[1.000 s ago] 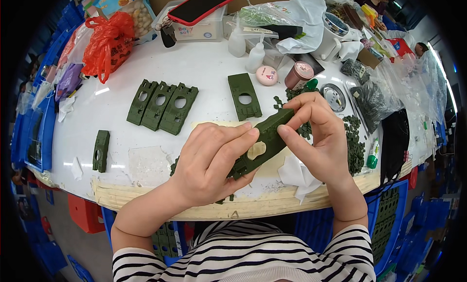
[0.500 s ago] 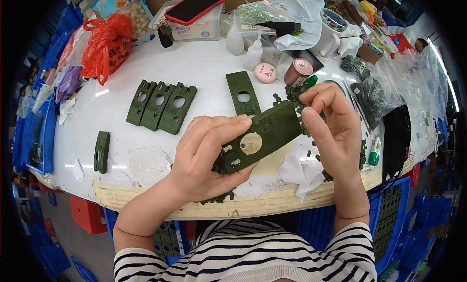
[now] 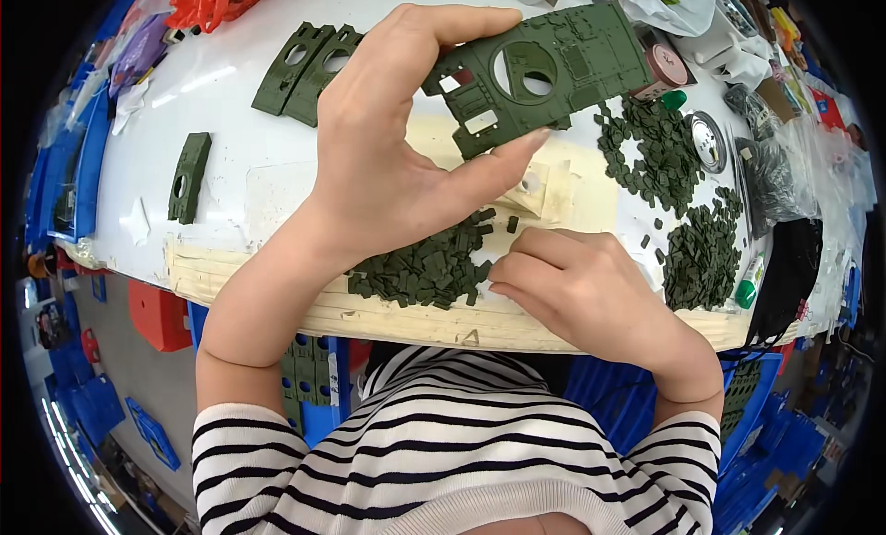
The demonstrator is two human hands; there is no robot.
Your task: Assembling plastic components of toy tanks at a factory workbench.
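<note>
My left hand (image 3: 369,157) grips a dark green plastic model-tank hull (image 3: 595,60) by its left end, thumb below and fingers above. The hull is raised over the table, its detailed face with a large round hole turned toward me. Low at the table's near side, my right hand (image 3: 591,291) has thumb and fingers pinched together. Whatever is between those fingertips is hidden. They are just right of a heap of small flat green pieces (image 3: 415,272). A cream-coloured block (image 3: 554,189) stands between the hands, partly covered by my left thumb.
More green hull parts (image 3: 286,78) lie at the far left, with a narrower one (image 3: 189,180) nearer. Two further piles of green pieces (image 3: 655,148) spread on the right, beside a round metal lid (image 3: 708,143) and a small green-capped bottle (image 3: 749,281). Blue crates (image 3: 74,184) flank the table.
My left hand has lifted the hull and turned its other face toward me. My right hand has come down from beside the hull to the near heap. The view has tilted downward.
</note>
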